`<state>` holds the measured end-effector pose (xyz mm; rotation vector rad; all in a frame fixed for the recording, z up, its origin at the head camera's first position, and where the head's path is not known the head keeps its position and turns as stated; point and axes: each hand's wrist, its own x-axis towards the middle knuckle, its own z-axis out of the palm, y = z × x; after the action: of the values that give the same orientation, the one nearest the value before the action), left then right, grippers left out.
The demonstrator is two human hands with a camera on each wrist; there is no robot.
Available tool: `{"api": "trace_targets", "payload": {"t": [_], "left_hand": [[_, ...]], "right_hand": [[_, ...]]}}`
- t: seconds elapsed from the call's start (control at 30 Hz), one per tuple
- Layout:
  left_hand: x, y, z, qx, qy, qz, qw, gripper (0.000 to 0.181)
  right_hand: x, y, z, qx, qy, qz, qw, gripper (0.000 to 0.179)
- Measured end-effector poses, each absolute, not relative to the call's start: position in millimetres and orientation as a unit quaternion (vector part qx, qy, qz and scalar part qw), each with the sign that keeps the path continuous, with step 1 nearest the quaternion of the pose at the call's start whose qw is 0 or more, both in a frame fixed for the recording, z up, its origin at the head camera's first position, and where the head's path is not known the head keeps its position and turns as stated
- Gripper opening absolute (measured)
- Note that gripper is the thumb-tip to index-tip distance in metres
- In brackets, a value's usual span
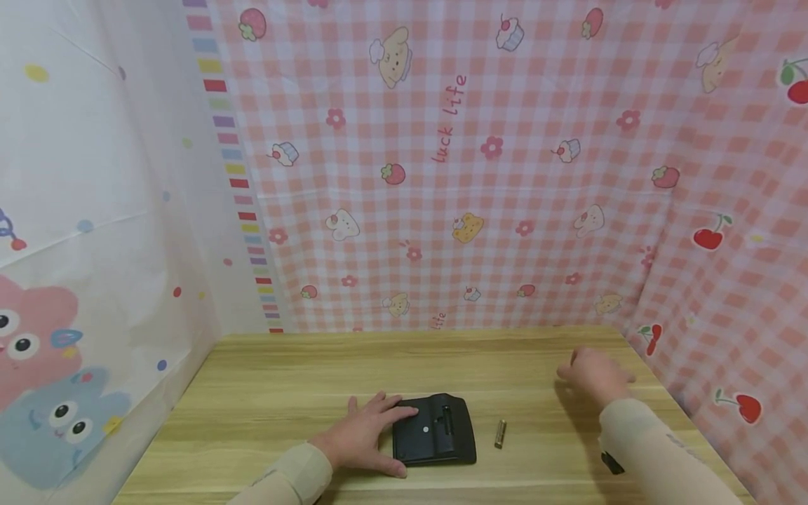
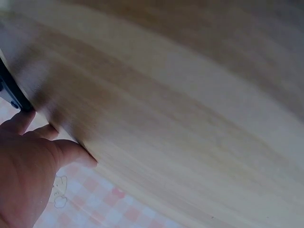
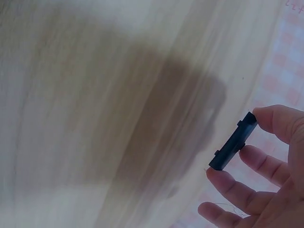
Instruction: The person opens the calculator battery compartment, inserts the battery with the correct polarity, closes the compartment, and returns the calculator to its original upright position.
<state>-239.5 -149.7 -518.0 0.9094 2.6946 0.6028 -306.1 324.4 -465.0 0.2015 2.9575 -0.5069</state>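
Note:
A black calculator lies face down on the wooden table, with its small battery compartment uncovered. On its left side rests my left hand, fingers spread and thumb near the lower edge; the left wrist view catches only a corner of the calculator. To the right of it a gold-coloured battery lies on the wood. My right hand is raised over the table's right part. Between thumb and fingertips it pinches a narrow black battery cover, seen in the right wrist view but hidden in the head view.
The wooden table reaches back to a pink checked curtain. More patterned cloth hangs on the right, and a white cloth hangs along the left side. A small black object shows under the right wrist.

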Motion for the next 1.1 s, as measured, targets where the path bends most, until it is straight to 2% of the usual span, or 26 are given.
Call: {"api": "trace_targets", "payload": {"t": [0.47, 0.93, 1.1], "left_hand": [[-242.3, -149.9, -519.8, 0.308, 0.920, 0.208, 0.124, 0.097], [-244.1, -150.9, -523.3, 0.307, 0.919, 0.213, 0.122, 0.098], [-242.7, -150.9, -522.2, 0.306, 0.919, 0.215, 0.126, 0.097]], "right_hand": [[-308.4, 315.0, -476.5, 0.073, 0.982, -0.159, 0.064, 0.027], [-312.9, 310.3, -486.1, 0.084, 0.985, -0.131, 0.067, 0.042], [-313.2, 308.7, -487.1, 0.081, 0.986, -0.127, 0.064, 0.042]]}}
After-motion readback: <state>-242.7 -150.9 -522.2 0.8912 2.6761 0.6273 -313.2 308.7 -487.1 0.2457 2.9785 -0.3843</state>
